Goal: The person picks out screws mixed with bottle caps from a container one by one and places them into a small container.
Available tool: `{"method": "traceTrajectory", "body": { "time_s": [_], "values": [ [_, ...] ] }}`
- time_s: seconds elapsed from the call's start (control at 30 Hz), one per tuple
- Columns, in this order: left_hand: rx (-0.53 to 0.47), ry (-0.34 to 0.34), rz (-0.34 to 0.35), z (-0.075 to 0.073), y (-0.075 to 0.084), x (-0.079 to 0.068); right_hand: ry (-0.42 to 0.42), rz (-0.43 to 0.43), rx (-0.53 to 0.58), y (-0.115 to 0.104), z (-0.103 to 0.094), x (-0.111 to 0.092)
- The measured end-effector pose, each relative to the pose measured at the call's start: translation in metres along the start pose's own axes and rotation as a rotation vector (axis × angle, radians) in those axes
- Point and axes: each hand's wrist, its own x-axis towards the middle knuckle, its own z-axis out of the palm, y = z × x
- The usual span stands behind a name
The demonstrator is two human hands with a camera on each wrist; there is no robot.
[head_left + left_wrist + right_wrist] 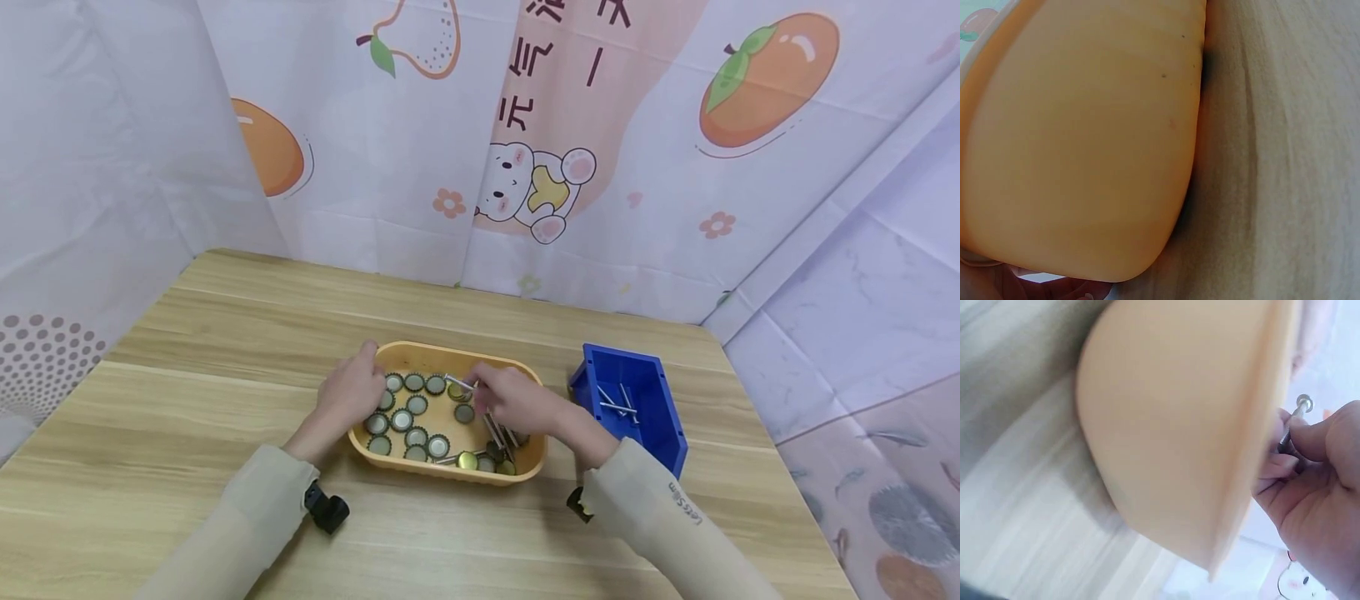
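Note:
A shallow orange-yellow plastic basket (450,472) with rounded corners stands on the table, holding many bottle caps (402,419) and several loose screws (495,433). My left hand (352,387) grips the basket's left end at the rim; in the left wrist view some of its fingers (1066,289) show past the basket wall. Over the basket's right half, my right hand (517,400) pinches a silver screw (1294,422) between thumb and fingers. The screw's round head points away from the hand, and part of its threaded shank is hidden by the fingers.
A blue plastic bin (667,417) stands right of the basket, with several screws (618,407) lying inside; my right forearm passes close by its near left side. The wooden table (187,400) meets a printed curtain (360,225) at its back edge.

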Motion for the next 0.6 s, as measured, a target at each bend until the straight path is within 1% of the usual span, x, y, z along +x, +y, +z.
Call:
{"method": "traceTrajectory", "body": {
  "time_s": [0.13,0.23,0.4,0.43,0.6],
  "values": [
    [-0.003,0.000,-0.001,0.000,-0.001,0.000,-0.005,0.025,0.163,0.000,-0.012,-0.002],
    [-0.008,0.003,0.000,0.000,-0.001,0.001,0.007,0.034,0.236,0.000,-0.021,-0.006],
    [-0.005,0.008,0.000,0.001,-0.002,0.001,0.052,0.066,0.220,0.004,-0.036,-0.015],
    [-0.003,0.007,0.000,0.002,-0.002,0.001,0.063,0.085,0.214,0.004,-0.039,-0.016],
    [0.004,0.011,-0.008,0.002,-0.002,0.001,0.139,0.130,0.176,0.007,-0.052,-0.024]
  ]
}}
